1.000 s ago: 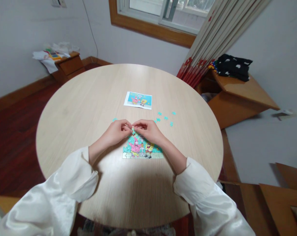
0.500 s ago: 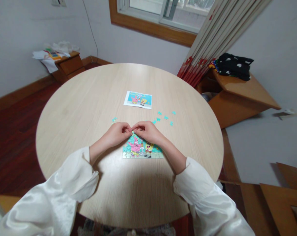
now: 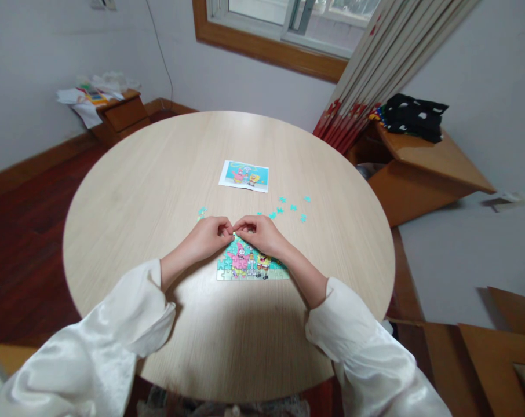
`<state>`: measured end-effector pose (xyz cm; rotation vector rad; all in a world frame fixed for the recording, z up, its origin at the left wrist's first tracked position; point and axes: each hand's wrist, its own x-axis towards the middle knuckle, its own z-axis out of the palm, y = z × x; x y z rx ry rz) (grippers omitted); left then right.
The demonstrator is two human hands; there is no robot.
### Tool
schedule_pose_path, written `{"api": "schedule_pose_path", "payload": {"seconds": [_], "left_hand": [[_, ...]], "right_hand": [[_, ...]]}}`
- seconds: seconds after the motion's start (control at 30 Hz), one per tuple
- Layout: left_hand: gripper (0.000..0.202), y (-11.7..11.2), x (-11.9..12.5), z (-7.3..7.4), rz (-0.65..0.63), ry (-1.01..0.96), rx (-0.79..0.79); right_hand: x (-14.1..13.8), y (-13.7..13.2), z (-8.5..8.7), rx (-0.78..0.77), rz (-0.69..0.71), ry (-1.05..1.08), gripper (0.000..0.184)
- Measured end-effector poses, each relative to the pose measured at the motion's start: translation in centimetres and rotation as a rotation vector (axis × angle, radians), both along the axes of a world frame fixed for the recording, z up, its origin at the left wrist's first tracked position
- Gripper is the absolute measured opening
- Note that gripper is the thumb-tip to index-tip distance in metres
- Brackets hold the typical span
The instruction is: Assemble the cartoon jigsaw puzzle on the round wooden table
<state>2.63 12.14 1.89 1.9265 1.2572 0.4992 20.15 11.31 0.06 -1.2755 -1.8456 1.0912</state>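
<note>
A partly assembled jigsaw puzzle [image 3: 240, 263] of cartoon figures lies flat on the table. Over its upper left edge, my left hand [image 3: 212, 234] and my right hand [image 3: 259, 233] meet with fingertips almost touching. Both are closed in a pinch on a small jigsaw piece [image 3: 234, 234], mostly covered by the fingers. My right hand and wrist hide part of the puzzle's top and right side. Loose turquoise pieces [image 3: 293, 207] are scattered beyond my right hand, and a few more pieces [image 3: 202, 212] lie just past my left hand.
The round wooden table [image 3: 149, 168] bears a printed reference picture [image 3: 246, 176] beyond the puzzle. A small cabinet [image 3: 123, 110] with papers stands at the far left. At the right is a wooden cabinet [image 3: 427, 174] with a black cloth [image 3: 414, 117], beside a curtain [image 3: 375, 69].
Both hands stay at the puzzle's upper edge, with only slight finger movement. My right hand has dipped a little, showing a bit more of a loose piece behind it.
</note>
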Motion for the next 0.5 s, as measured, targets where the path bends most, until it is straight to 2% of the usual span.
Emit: {"api": "schedule_pose_path", "payload": {"seconds": [0.33,0.5], "left_hand": [[0.005,-0.04,-0.14,-0.3,-0.003,0.02,0.058],[0.007,0.01,-0.07,-0.1,-0.001,-0.034,0.021]], "right_hand": [[-0.15,0.01,-0.52,0.083,-0.031,0.0,0.016],[0.26,0.38,-0.63,-0.012,-0.109,0.129,0.009]]}}
